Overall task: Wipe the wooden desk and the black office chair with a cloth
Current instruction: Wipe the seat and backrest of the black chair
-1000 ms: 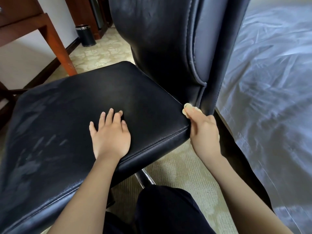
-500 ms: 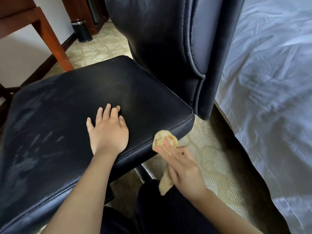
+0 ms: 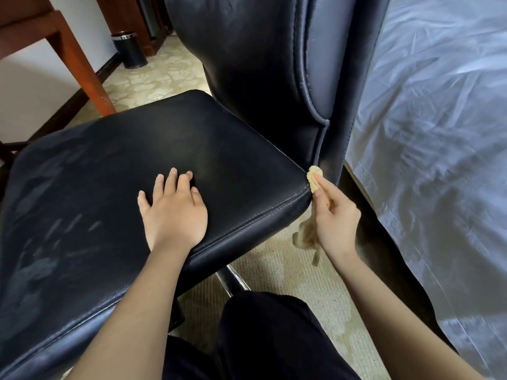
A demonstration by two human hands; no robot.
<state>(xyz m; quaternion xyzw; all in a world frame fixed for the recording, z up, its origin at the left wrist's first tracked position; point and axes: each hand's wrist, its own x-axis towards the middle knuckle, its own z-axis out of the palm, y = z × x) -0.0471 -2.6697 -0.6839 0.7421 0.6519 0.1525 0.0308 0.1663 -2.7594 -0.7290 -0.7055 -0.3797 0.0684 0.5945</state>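
Black leather office chair [image 3: 137, 165] bore the left hand [image 3: 174, 212], fingers flat, on its seat; the right hand [image 3: 336, 218] pinched a crumpled yellow cloth [image 3: 314, 179] against the seat's rear corner.

Back up now from the front edge of the chair seat [image 3: 137, 149] to its rear corner with the right hand [image 3: 336, 218], cloth [image 3: 313, 178] seemingly pressed against the backrest [image 3: 260, 64].

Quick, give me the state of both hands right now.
Left hand: open, resting flat on the chair seat, holding nothing.
Right hand: closed, gripping the cloth against the seat's corner.
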